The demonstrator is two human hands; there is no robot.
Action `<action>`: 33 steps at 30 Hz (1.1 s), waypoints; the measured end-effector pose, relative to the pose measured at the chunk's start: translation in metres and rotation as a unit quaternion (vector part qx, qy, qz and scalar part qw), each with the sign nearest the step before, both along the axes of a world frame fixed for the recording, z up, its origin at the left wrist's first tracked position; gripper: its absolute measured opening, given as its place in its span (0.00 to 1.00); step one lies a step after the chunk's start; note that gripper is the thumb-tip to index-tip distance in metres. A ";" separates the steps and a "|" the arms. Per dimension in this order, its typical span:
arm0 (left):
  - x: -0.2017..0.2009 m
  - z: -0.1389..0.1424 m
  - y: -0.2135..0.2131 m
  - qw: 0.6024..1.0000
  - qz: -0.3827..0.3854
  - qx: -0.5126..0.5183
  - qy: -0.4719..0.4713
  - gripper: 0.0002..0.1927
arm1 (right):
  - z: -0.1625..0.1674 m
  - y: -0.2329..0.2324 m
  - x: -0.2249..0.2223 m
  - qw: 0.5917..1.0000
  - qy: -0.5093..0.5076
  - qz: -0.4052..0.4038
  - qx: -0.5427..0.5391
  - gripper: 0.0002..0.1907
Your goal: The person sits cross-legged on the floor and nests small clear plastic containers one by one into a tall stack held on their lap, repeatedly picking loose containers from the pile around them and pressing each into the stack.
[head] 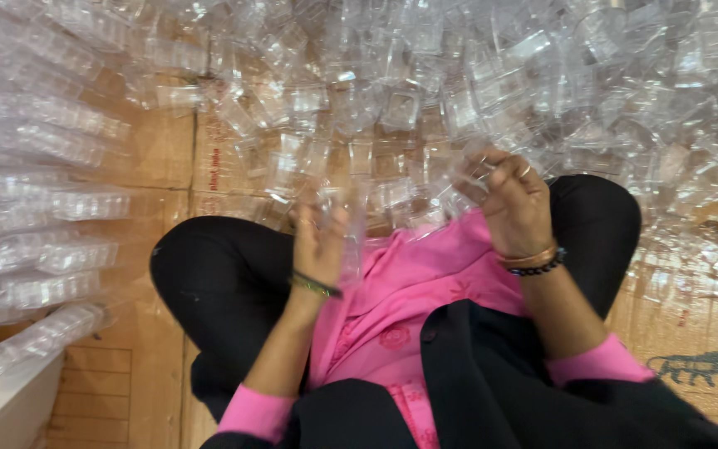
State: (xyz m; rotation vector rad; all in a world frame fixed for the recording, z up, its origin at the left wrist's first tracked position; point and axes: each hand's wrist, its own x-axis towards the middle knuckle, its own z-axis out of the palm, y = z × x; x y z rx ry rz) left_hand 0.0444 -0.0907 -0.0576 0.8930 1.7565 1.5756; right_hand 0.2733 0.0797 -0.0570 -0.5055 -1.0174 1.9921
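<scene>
At frame centre, the left hand (319,241) gripped a small clear plastic tray (351,229) while the right hand (513,204), fingers closed, pinched another (474,170) from the heap (475,75); separating pieces singly seemed advisable.

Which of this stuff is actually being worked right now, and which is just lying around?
In hand:
- left hand, on a clear tray
- right hand, on another clear piece
- loose pile of clear trays ahead

Lying about:
- tray stacks on the left
- cardboard on the floor
- white bin, lower left
</scene>
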 end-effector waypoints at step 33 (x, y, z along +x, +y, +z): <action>0.007 -0.047 -0.005 0.961 -0.093 0.088 -0.245 0.37 | -0.015 -0.055 -0.064 0.880 -0.239 0.085 0.402 0.23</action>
